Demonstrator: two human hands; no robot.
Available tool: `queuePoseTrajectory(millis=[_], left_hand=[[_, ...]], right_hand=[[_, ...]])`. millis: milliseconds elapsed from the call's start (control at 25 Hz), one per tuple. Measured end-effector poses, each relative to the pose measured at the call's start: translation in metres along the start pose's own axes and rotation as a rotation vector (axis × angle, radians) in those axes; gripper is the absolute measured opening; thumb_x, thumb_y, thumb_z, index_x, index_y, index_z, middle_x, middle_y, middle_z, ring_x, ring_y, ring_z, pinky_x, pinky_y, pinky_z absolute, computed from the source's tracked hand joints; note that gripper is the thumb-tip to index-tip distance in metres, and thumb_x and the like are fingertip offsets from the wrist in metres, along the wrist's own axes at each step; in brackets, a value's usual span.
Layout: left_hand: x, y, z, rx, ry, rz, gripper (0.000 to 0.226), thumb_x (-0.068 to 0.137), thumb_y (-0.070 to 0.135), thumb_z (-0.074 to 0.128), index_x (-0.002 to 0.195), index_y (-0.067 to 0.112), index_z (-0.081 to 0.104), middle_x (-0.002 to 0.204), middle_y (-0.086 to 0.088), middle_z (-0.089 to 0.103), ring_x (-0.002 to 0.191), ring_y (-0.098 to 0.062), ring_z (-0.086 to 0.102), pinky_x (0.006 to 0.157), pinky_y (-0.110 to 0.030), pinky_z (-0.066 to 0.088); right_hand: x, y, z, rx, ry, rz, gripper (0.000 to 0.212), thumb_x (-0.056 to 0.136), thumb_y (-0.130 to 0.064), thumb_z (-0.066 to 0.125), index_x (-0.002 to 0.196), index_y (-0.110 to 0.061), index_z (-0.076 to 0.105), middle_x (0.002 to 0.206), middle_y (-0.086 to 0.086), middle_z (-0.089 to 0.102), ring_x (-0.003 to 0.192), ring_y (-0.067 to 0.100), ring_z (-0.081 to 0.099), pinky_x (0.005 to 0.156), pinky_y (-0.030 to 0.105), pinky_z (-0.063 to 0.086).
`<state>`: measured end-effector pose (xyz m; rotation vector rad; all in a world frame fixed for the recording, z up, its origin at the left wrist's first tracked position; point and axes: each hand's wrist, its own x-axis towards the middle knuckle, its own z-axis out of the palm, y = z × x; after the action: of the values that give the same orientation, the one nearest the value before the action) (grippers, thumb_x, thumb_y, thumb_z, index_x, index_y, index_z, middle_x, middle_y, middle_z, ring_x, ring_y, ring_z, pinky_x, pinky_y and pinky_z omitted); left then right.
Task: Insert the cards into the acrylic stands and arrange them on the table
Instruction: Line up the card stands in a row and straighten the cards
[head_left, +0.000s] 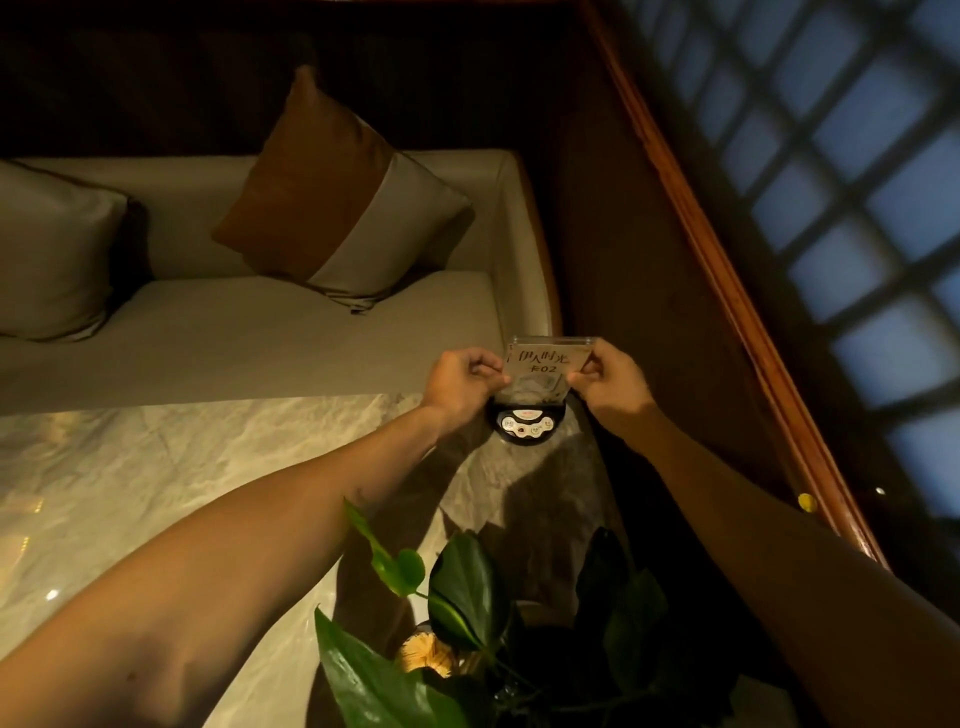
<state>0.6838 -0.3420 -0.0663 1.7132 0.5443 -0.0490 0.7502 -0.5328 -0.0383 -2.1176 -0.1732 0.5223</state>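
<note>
The acrylic stand (549, 358) with its card (540, 362) is being pinched from both sides: its left edge is being gripped by the curled fingers (491, 371) of the left hand (460, 378), its right edge by those of the right hand (613, 382). It's being held upright between the two hands, right above a black call-button unit (527, 427) that's sitting just under the fingers on the marble worktop (156, 467). Nearer the camera, green plant leaves (462, 582) are being shown; beyond the fingers, a sofa (270, 332) with cushions (343, 202).
</note>
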Motion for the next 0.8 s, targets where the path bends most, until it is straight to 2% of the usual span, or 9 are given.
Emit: queuePoseTrajectory(millis=[80,160,280,440,560,680,800], left_hand=[[0.0,-0.004,-0.002,0.018,-0.013,0.013,0.015,0.084,-0.001,0.074,0.087,0.012,0.067,0.079,-0.01,0.066,0.079,-0.018,0.06,0.083,-0.029,0.053],[0.002,-0.004,-0.003,0.025,-0.005,0.019,0.016,0.084,-0.001,0.074,0.085,0.013,0.068,0.074,-0.005,0.066,0.076,-0.017,0.06,0.077,-0.024,0.052],[0.007,-0.003,-0.003,0.009,0.004,0.013,0.026,0.083,-0.004,0.074,0.076,0.02,0.065,0.072,-0.006,0.064,0.075,-0.02,0.059,0.079,-0.03,0.052],[0.009,-0.003,-0.003,-0.013,-0.016,0.004,0.028,0.083,-0.006,0.073,0.076,0.02,0.065,0.07,-0.006,0.062,0.077,-0.023,0.055,0.076,-0.027,0.05],[0.012,-0.007,-0.002,-0.057,-0.028,-0.017,0.02,0.084,-0.006,0.072,0.084,0.013,0.068,0.075,-0.008,0.065,0.079,-0.023,0.058,0.083,-0.032,0.051],[0.012,-0.008,-0.001,-0.037,-0.023,-0.028,0.014,0.085,-0.005,0.071,0.098,0.003,0.071,0.077,-0.004,0.067,0.073,-0.014,0.062,0.085,-0.031,0.052],[0.01,-0.007,-0.004,0.042,-0.046,-0.029,0.023,0.088,0.0,0.07,0.112,-0.002,0.07,0.096,-0.008,0.073,0.087,-0.015,0.067,0.093,-0.031,0.054]], right_hand=[[0.0,0.004,0.001,0.005,0.011,0.003,0.027,0.097,0.001,0.057,0.119,-0.014,0.059,0.118,0.0,0.066,0.113,0.017,0.064,0.092,0.032,0.058],[0.001,0.006,0.001,0.016,0.027,-0.001,0.026,0.097,0.002,0.057,0.118,-0.013,0.06,0.116,0.001,0.067,0.11,0.016,0.064,0.09,0.031,0.058],[0.003,0.007,0.0,0.015,0.041,-0.016,0.022,0.097,0.002,0.057,0.116,-0.009,0.06,0.11,0.003,0.068,0.103,0.016,0.066,0.085,0.029,0.059],[0.005,0.011,0.001,0.009,0.041,-0.019,0.023,0.096,0.001,0.057,0.116,-0.009,0.06,0.111,0.005,0.068,0.1,0.015,0.066,0.08,0.026,0.058],[0.007,0.013,0.003,0.014,0.056,-0.009,0.026,0.096,0.002,0.057,0.118,-0.011,0.06,0.114,0.005,0.068,0.104,0.017,0.066,0.079,0.024,0.056],[0.009,0.016,0.003,0.033,0.062,-0.001,0.027,0.095,0.002,0.057,0.118,-0.01,0.062,0.113,0.006,0.07,0.105,0.019,0.067,0.085,0.03,0.058],[0.011,0.017,0.002,-0.017,0.034,0.009,0.029,0.096,0.0,0.055,0.122,-0.01,0.065,0.118,0.003,0.07,0.111,0.019,0.065,0.091,0.032,0.056]])
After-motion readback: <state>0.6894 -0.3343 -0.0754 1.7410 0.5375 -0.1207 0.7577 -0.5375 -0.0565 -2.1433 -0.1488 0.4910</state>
